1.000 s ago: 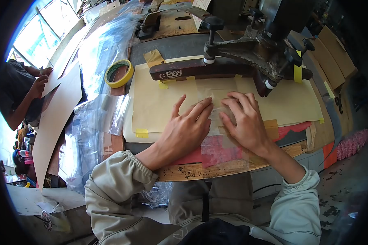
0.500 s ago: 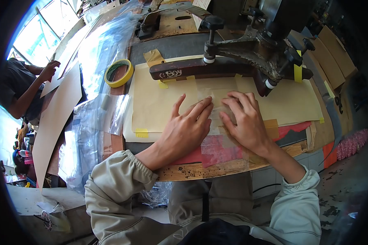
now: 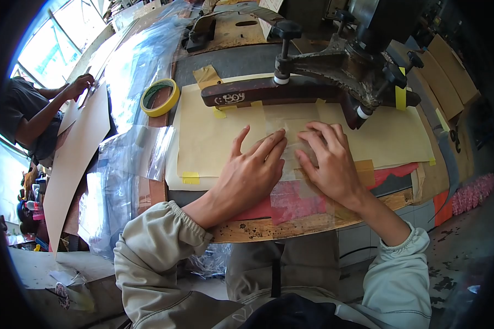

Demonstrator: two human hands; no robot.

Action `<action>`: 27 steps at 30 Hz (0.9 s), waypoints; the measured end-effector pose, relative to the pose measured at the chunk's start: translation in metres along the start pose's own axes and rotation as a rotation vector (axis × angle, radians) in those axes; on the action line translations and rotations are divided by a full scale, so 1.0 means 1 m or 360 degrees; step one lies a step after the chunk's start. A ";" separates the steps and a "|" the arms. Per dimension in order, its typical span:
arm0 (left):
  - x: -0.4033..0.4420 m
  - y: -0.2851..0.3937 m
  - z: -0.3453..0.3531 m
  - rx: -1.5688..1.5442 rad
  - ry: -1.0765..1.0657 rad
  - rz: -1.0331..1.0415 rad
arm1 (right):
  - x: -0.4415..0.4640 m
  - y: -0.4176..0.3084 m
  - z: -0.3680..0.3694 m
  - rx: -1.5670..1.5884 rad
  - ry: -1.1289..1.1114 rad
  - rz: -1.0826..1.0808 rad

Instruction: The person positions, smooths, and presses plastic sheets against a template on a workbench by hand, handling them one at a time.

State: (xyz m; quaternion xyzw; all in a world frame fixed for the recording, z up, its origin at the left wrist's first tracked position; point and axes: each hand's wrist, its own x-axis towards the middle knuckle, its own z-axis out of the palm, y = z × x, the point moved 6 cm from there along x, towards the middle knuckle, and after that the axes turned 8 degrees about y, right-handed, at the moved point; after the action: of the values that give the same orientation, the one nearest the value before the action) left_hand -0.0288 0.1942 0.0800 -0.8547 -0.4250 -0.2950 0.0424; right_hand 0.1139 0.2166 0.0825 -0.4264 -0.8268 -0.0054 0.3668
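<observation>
At the far left, a co-worker (image 3: pixel 32 118) in a dark top reaches both hands over a pale board (image 3: pixel 79 159). Next comes clear plastic (image 3: pixel 118 170), then a yellow tape roll (image 3: pixel 174 102) lying beside the paper (image 3: pixel 203 148). The paper lies on the table (image 3: pixel 247 232), under a dark bar (image 3: pixel 307 90) that crosses its far part. The person's left hand (image 3: pixel 250 170) rests palm down on the paper, thumb spread wide and fingers nearly straight, fingertips at the film (image 3: pixel 291 143), gripping nothing visible. The see-through film lies between the hands, reaching over a red piece (image 3: pixel 296 202) at the near edge. The right hand (image 3: pixel 332 167) is half open over the film, fingers bent and thumb apart; whether it pinches the film cannot be told. Scissors (image 3: pixel 454 140) lie farther right.
</observation>
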 end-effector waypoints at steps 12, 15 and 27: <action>0.000 0.000 0.000 0.0021 0.0005 -0.0006 | 0.000 0.000 0.000 0.0002 0.0000 0.0001; 0.000 0.000 0.000 0.0018 0.0008 -0.0005 | 0.000 0.000 0.000 0.0003 -0.0003 0.0013; 0.001 0.001 -0.001 0.0012 0.0015 0.0008 | 0.000 -0.001 -0.001 -0.0008 -0.0052 0.0048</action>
State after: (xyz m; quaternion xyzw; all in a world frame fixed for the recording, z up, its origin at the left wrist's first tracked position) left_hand -0.0283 0.1935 0.0817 -0.8542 -0.4238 -0.2974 0.0485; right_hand 0.1141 0.2158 0.0837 -0.4396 -0.8262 0.0049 0.3523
